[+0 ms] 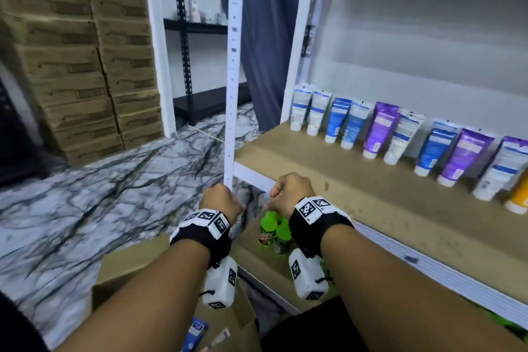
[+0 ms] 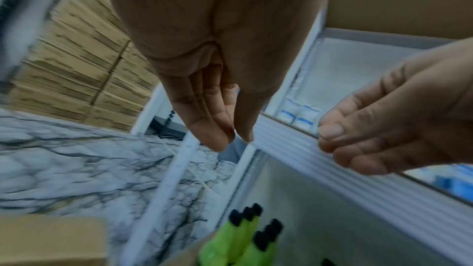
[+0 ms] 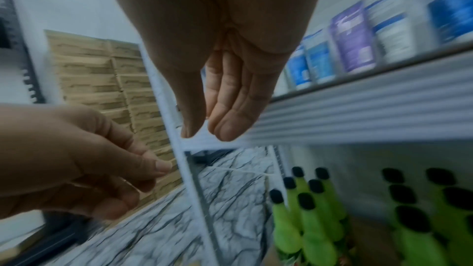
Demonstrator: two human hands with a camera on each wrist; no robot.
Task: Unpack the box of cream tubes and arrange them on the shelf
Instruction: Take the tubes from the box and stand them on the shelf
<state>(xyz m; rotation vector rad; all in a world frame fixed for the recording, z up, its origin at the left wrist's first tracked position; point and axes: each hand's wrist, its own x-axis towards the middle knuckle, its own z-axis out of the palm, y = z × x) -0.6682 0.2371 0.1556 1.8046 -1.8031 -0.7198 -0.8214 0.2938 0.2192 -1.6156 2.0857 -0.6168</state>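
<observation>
A row of cream tubes, white, blue and purple, stands cap-down along the back of the brown shelf board. At the bottom of the head view lies an open cardboard box with a blue tube showing inside. My left hand and right hand hover side by side just in front of the shelf's white front edge. Both are empty. In the left wrist view my left hand has relaxed, nearly straight fingers. The right wrist view shows my right hand the same way.
Green bottles with black caps stand on the lower shelf below my hands. A white upright post rises at the shelf's left corner. Stacked cardboard cartons fill the far left. The floor is marble-patterned.
</observation>
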